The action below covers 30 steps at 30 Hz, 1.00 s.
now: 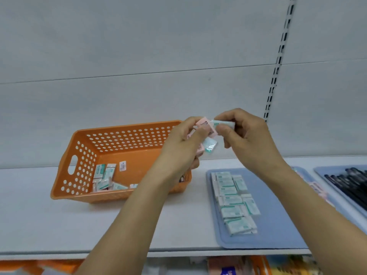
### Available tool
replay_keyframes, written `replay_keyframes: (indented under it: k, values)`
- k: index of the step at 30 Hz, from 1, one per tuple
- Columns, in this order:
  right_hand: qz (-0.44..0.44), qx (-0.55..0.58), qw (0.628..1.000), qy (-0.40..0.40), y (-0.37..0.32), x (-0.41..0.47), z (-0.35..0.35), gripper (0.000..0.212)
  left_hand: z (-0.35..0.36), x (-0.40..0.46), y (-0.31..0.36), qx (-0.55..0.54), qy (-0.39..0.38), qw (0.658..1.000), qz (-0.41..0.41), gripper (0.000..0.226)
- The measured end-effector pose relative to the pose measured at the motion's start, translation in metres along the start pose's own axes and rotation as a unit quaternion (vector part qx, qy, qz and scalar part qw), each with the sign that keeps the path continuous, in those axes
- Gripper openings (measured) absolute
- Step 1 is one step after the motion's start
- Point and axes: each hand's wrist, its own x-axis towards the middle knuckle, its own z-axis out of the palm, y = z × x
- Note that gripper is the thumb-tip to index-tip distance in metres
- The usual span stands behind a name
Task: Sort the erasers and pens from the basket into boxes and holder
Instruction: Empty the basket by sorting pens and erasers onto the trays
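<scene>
Over at the left end of the shelf [119, 225], the orange basket [83, 147] sits with a small heap of green-labelled erasers [104, 176] left in its near corner, so the sorting is well along but not finished. Up above the basket's right end, the left hand [184, 143] has its fingers curled round a bundle of packets: a pink eraser [206, 128] on top, a green-wrapped one [209, 145] poking out below. Right beside it, the right hand [246, 135] pinches a green eraser [224, 123] between thumb and fingertips, clamped on it, touching the pink one. This looks like the separating step, peeling one colour off the handful. Below and to the right, the near blue box [278, 225] holds rows of green erasers [234, 201] along its left side. Further right, mostly hidden by the forearm, something pink lies in a second box; I cannot tell more. At the far right edge, dark pens [349, 187] lie in their holder [325, 173]. Next move, I'd judge: carry the green eraser down to the near box and set it flush with the rows.
</scene>
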Motion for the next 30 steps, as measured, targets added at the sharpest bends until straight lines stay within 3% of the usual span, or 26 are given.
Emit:
replay_keyframes:
  k: [3,6,10,13,16,19,20,22,24,26,30]
  values:
    - [0.05,0.024,0.997,0.062,0.01,-0.007,-0.026,0.01,0.036,0.004,-0.002,-0.054,0.039,0.998,0.003,0.017]
    - [0.123,-0.029,0.987,0.095,0.035,-0.021,-0.048,0.006,0.051,-0.002,-0.012,-0.123,0.079,0.989,-0.014,0.016]
    - [0.171,-0.197,0.965,-0.029,0.078,-0.045,-0.047,0.009,0.055,-0.019,-0.027,-0.145,0.074,0.985,-0.055,0.017]
    - [0.118,-0.222,0.965,-0.072,0.101,-0.057,-0.024,0.005,0.059,-0.025,-0.035,-0.139,0.065,0.985,-0.079,0.018]
    - [0.042,-0.211,0.972,-0.097,0.112,-0.058,-0.013,0.019,0.063,-0.028,-0.039,-0.154,0.064,0.979,-0.12,0.021]
    - [-0.005,-0.252,0.946,-0.202,0.116,-0.058,-0.013,0.022,0.066,-0.029,-0.043,-0.188,0.068,0.968,-0.152,0.023]
    - [-0.01,-0.261,0.944,-0.204,0.116,-0.061,-0.014,0.029,0.067,-0.029,-0.044,-0.2,0.071,0.964,-0.161,0.022]
    - [0.028,-0.206,0.967,-0.144,0.106,-0.062,-0.022,0.031,0.071,-0.029,-0.048,-0.212,0.072,0.96,-0.17,0.023]
    - [0.108,-0.052,0.991,-0.067,0.085,-0.06,-0.03,0.027,0.077,-0.03,-0.052,-0.199,0.062,0.965,-0.161,0.025]
    - [0.164,0.068,0.983,-0.054,0.065,-0.057,-0.038,0.024,0.087,-0.031,-0.054,-0.166,0.047,0.975,-0.143,0.023]
    - [0.184,0.024,0.982,-0.021,0.064,-0.059,-0.06,0.009,0.114,-0.029,-0.058,-0.134,0.034,0.98,-0.145,0.019]
